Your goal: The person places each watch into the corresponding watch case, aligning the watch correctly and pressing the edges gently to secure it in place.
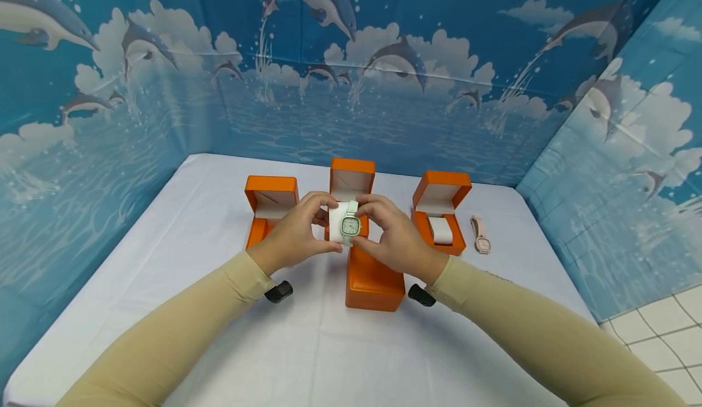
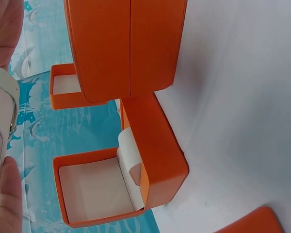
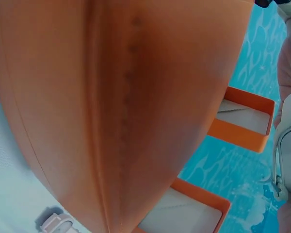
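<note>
1. Left hand (image 1: 298,229) – fingers and thumb pinch white cushion (image 1: 336,224) by its edge.
2. Right hand (image 1: 399,235) – fingers and thumb grip pale-green watch (image 1: 351,226) at its strap; watch lies against cushion, dial up.
3. Both held between the hands, in front of middle open box (image 1: 353,164).
4. Closed orange box (image 1: 375,291) nearer the person.
5. Pink watch (image 1: 482,244) on table (image 1: 526,254), just beside right-hand open box (image 1: 451,250).

Pale green watch (image 1: 351,226), squarish dial (image 1: 350,226) toward head camera, against white cushion (image 1: 336,223), held up
</note>
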The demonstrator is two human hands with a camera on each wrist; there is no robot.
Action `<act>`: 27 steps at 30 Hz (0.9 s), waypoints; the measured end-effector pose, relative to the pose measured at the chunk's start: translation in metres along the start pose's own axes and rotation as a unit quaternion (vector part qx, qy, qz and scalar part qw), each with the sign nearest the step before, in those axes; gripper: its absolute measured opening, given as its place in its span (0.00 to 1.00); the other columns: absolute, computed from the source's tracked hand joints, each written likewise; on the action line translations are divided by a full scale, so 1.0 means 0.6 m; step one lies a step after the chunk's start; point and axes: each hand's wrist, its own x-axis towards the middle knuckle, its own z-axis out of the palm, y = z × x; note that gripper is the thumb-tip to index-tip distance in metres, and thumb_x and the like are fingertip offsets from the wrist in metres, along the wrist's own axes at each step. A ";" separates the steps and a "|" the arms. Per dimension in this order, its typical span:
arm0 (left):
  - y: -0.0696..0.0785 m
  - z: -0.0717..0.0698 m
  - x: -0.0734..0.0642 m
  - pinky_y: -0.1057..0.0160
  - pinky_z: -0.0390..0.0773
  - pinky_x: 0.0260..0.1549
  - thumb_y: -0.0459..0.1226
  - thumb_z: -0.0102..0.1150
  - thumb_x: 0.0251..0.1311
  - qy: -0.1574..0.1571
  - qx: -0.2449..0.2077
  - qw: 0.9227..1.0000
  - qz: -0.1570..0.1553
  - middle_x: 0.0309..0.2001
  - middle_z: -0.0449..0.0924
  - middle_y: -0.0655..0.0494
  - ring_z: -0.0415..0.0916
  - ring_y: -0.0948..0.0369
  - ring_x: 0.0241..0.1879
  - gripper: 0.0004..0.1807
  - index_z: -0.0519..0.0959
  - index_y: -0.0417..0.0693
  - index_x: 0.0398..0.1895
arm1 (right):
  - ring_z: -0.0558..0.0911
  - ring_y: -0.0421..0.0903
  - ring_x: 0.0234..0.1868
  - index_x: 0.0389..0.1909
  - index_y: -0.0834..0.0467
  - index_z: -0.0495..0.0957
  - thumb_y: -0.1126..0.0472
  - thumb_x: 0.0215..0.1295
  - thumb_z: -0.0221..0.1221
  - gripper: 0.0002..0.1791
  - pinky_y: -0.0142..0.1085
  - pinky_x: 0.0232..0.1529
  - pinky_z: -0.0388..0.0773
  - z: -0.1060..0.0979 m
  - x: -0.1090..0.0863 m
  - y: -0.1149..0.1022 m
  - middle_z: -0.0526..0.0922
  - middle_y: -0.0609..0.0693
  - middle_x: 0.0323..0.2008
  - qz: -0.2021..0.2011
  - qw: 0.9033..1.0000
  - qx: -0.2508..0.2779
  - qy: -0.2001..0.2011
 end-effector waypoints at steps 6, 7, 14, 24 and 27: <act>0.003 0.001 0.000 0.52 0.83 0.59 0.35 0.82 0.52 0.004 0.008 1.000 0.004 0.71 0.67 0.46 0.79 0.55 0.53 0.40 0.69 0.41 0.66 | 0.71 0.55 0.77 0.57 0.61 0.73 0.67 0.64 0.73 0.25 0.47 0.73 0.72 -0.001 0.001 0.004 0.70 0.58 0.73 0.006 0.999 0.040 -0.002; 0.004 0.001 0.000 0.53 0.83 0.60 0.35 0.82 0.52 0.006 0.014 1.000 0.008 0.71 0.67 0.46 0.79 0.55 0.54 0.40 0.69 0.41 0.66 | 0.71 0.55 0.77 0.58 0.61 0.73 0.66 0.64 0.73 0.26 0.47 0.73 0.72 -0.001 0.000 0.003 0.69 0.57 0.74 0.011 0.999 0.040 -0.003; 0.002 0.000 0.000 0.55 0.83 0.60 0.36 0.82 0.52 0.010 0.030 0.999 0.019 0.72 0.66 0.45 0.80 0.55 0.55 0.40 0.70 0.41 0.66 | 0.75 0.53 0.75 0.66 0.61 0.72 0.64 0.65 0.72 0.31 0.44 0.70 0.76 0.001 -0.001 -0.007 0.68 0.56 0.77 0.026 0.999 0.023 -0.004; 0.004 -0.008 -0.003 0.55 0.83 0.60 0.35 0.82 0.52 0.011 0.022 0.999 0.035 0.71 0.68 0.45 0.79 0.55 0.56 0.40 0.70 0.41 0.66 | 0.75 0.52 0.75 0.70 0.62 0.70 0.65 0.65 0.73 0.35 0.41 0.71 0.75 0.001 -0.001 -0.007 0.70 0.57 0.76 0.003 0.999 0.036 0.002; 0.006 -0.008 -0.001 0.57 0.83 0.60 0.35 0.83 0.51 0.021 0.033 0.998 0.046 0.71 0.68 0.44 0.79 0.54 0.56 0.40 0.70 0.40 0.66 | 0.74 0.52 0.75 0.75 0.63 0.65 0.66 0.65 0.72 0.40 0.40 0.72 0.74 0.000 0.001 -0.008 0.70 0.57 0.75 0.007 0.999 0.048 0.005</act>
